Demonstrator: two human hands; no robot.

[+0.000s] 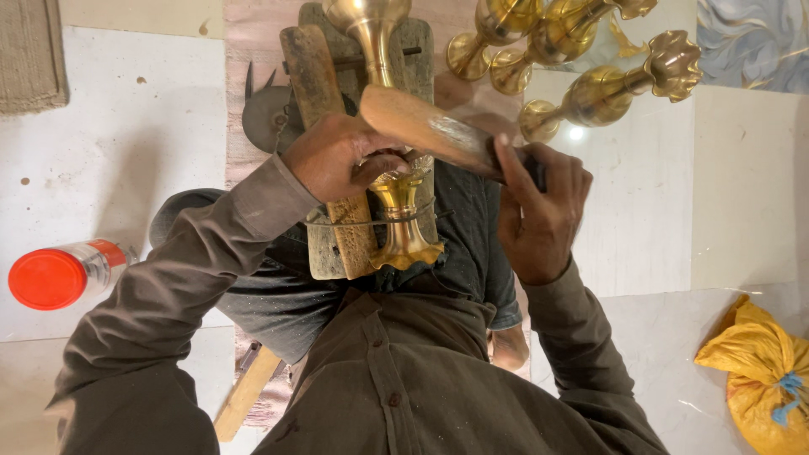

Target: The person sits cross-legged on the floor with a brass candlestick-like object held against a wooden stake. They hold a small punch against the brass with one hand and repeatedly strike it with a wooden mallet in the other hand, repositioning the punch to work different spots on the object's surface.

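Observation:
A shiny brass vase-shaped piece point(398, 211) lies along a worn wooden block point(324, 93) held over my lap, tied down by a thin wire. My left hand point(341, 156) presses on the brass piece's middle, fingers curled around it. My right hand point(539, 211) grips the handle end of a long wood-handled metal tool point(430, 128), which slants across to the brass piece beside my left hand. The tool's tip is hidden by my left hand.
Several finished brass vases point(590, 88) lie on the floor ahead to the right. A clear jar with a red lid point(59, 274) lies on the left tiles. A yellow sack point(763, 371) sits at the right. A wooden stick point(244, 392) shows below my left arm.

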